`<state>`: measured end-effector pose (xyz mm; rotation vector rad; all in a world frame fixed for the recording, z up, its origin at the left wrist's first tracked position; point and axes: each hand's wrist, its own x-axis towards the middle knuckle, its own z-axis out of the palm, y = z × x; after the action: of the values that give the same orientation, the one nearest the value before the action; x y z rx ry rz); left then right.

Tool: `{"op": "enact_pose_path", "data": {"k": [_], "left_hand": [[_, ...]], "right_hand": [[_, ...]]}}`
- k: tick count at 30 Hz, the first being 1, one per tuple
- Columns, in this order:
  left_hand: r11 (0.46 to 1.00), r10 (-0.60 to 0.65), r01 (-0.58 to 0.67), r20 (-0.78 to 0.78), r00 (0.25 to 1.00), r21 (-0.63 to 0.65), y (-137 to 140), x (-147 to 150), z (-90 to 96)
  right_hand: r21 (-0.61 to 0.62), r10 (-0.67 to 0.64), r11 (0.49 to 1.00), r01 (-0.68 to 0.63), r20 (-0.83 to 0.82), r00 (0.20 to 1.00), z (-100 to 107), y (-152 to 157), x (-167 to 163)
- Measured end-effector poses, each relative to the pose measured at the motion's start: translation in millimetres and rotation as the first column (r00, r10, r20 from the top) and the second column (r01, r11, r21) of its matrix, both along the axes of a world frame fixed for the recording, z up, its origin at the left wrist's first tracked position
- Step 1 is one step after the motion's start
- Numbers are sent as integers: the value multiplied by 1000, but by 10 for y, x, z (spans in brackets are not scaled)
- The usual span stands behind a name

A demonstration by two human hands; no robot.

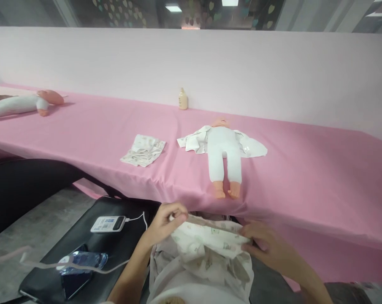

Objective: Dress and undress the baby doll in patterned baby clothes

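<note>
Over my lap, a white baby garment (211, 240) with a small print is stretched between my two hands. My left hand (167, 221) is closed on its upper left edge, thumb on top. At its right edge, my right hand (263, 242) pinches the cloth between thumb and fingers. The garment's lower part hangs in loose folds. Beyond it, a baby doll (224, 154) with a white cloth body lies on its back, its feet towards me. Another printed white garment (254, 145) is spread under the doll's upper body.
A pink-covered table (304, 177) runs along the white wall. Folded printed cloth (143, 150) lies left of the doll; a pump bottle (182, 99) stands behind. Another doll (26, 104) lies far left. A black chair (115, 207) holds a power bank (107, 224), a cable and a plastic bottle (89, 258).
</note>
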<state>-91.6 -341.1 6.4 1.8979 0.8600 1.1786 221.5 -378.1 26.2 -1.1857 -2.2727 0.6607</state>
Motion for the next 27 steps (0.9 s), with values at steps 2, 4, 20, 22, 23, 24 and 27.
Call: {"op": "enact_pose_path", "data": {"k": [2, 4, 20, 22, 23, 24, 27], "left_hand": [[956, 149, -115, -108, 983, 269, 1, -1, 87], [840, 295, -188, -139, 945, 508, 4, -9, 141], [286, 724, -282, -14, 689, 916, 100, -104, 32], [352, 771, -297, -95, 630, 888, 122, -80, -14], [388, 780, -309, -132, 611, 868, 133, -59, -36], [423, 782, -329, -157, 603, 844, 143, -31, -55], [588, 739, -437, -233, 632, 680, 148, 61, -66]], "right_hand": [[198, 1, 980, 3, -17, 1000, 88, 35, 14], [357, 10, 934, -2, -20, 1000, 149, 51, -15], [205, -342, 849, 487, -489, 802, -169, -154, -410], [143, -413, 858, 493, -378, 828, -203, -154, -408], [133, -433, 863, 487, -298, 850, -208, -143, -402], [133, -449, 865, 484, -224, 865, -205, -130, -395], [172, -509, 834, 525, -127, 851, -155, -92, -371]]}}
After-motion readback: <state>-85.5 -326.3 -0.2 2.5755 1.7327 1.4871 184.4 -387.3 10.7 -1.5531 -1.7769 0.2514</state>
